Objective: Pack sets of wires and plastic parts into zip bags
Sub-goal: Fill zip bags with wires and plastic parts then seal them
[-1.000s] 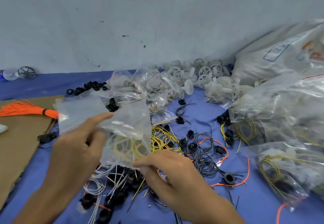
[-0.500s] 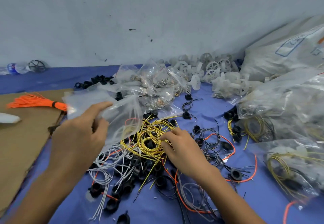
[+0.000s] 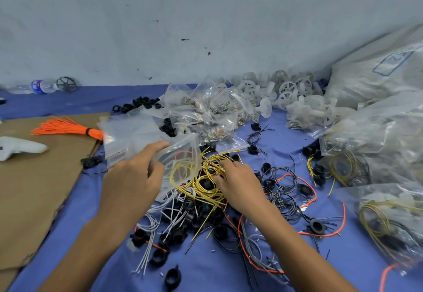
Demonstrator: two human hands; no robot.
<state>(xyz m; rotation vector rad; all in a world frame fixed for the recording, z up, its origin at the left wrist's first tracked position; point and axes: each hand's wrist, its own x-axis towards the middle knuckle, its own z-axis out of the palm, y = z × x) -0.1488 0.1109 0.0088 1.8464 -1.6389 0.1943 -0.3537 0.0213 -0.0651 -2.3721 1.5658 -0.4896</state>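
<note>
Now pinches the clear plastic zip bag (image 3: pixel 180 159) with the left hand (image 3: pixel 132 177) alone, over the blue tabletop (image 3: pixel 206 275). Has moved the right hand (image 3: pixel 238 182) down into the tangled yellow wire coils (image 3: pixel 206 185), fingers curled round them: probably fetching more.

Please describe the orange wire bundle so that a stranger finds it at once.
Look at the brown cardboard on the left. Near its far edge lies the orange wire bundle, straight, fanned and tied with a black band; the other wires lie loose.
</note>
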